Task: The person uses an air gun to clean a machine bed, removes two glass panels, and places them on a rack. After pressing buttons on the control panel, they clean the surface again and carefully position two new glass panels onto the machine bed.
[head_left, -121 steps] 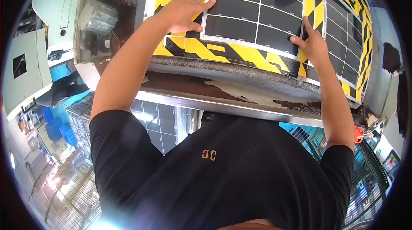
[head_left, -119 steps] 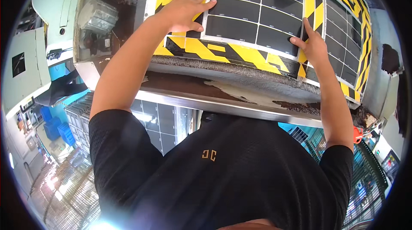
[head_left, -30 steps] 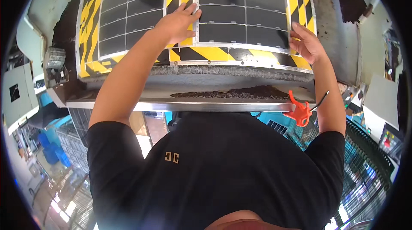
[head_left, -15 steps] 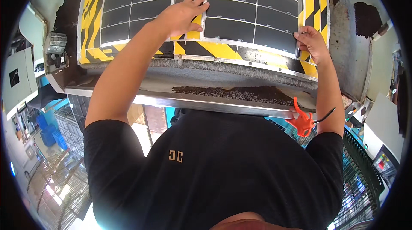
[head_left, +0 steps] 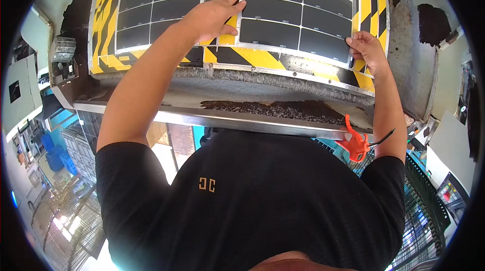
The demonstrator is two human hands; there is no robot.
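Note:
Two glossy black sheets, marked off into rectangles by thin white lines, lie side by side on a board with yellow-and-black striped borders [head_left: 257, 59]. My left hand [head_left: 214, 18] lies flat with fingers spread over the striped strip between the left sheet [head_left: 136, 11] and the right sheet [head_left: 273, 33]; its fingertips reach the right sheet's left edge. At that sheet's near right corner, my right hand [head_left: 366, 51] pinches the edge between thumb and bent fingers. The exact grip is partly hidden by the fingers.
A metal rail [head_left: 242, 123] runs along the near side, with a dark, rough worn patch [head_left: 273, 111] behind it. An orange plastic piece [head_left: 356, 144] with a black cable end hangs at the rail by my right forearm. A small metal block [head_left: 64, 50] sits far left.
Very little differs. Both hands stay at the same spots on the sheets, and the fingers of my right hand have shifted slightly at the corner.

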